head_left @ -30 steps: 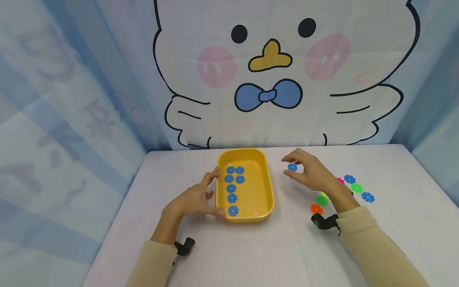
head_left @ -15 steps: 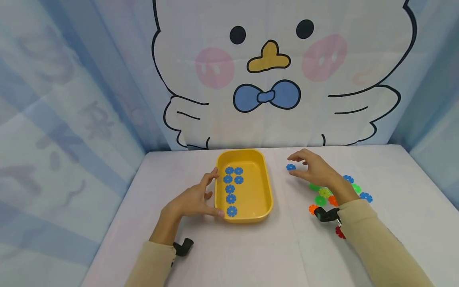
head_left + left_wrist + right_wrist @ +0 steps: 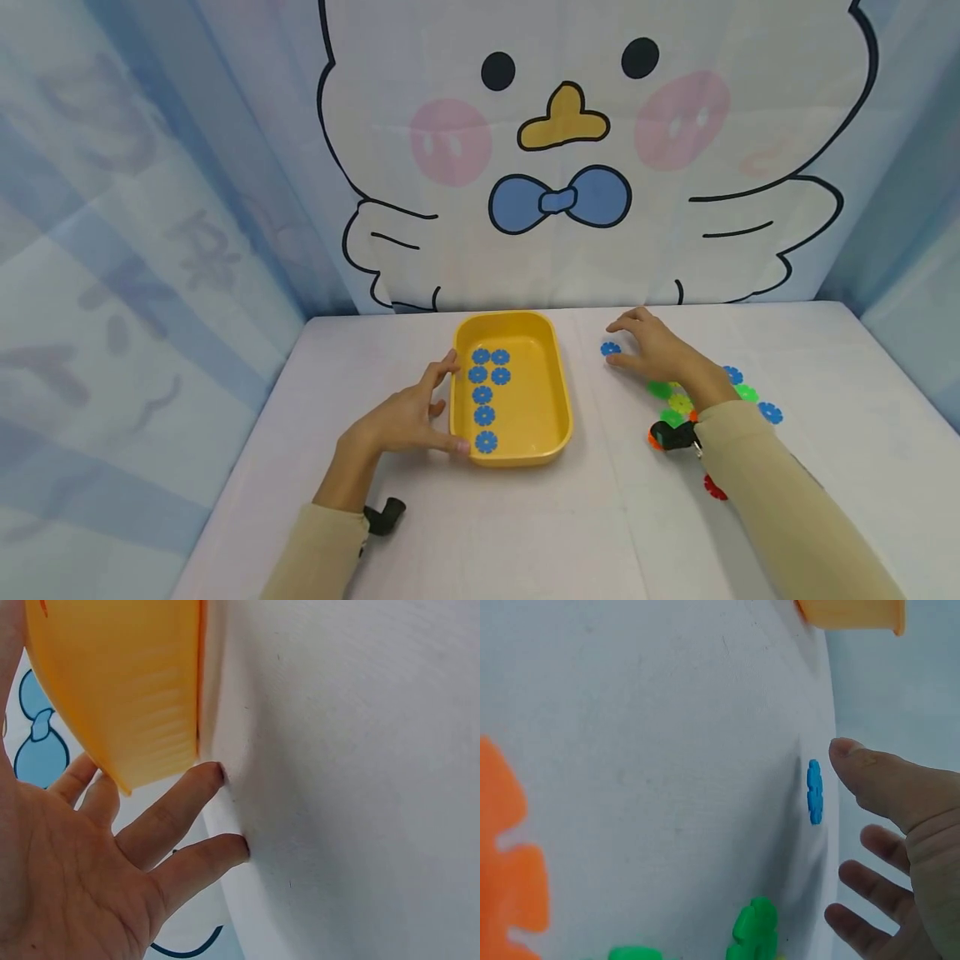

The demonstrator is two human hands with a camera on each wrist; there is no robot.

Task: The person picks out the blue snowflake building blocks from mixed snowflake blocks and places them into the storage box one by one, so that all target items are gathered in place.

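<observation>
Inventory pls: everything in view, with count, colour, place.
table: 1, white, centre
curtains: count unclear, blue and white, behind and beside table
tray: 1, yellow, on table
tray discs: 7, blue, in tray
lone disc: 1, blue, on table by right grip
other discs: count unclear, some hidden; blue, green, yellow, orange, red; table's right side
wrist cams: 2, black, one per wrist
sleeves: 2, beige, one per side
left grip: 1, bare, at tray's left side
right grip: 1, bare, right of tray

place: curtained booth | shown by: cartoon-print backdrop (image 3: 581, 158) | blue-and-white side curtain (image 3: 135, 267) | white table (image 3: 525, 533)
</observation>
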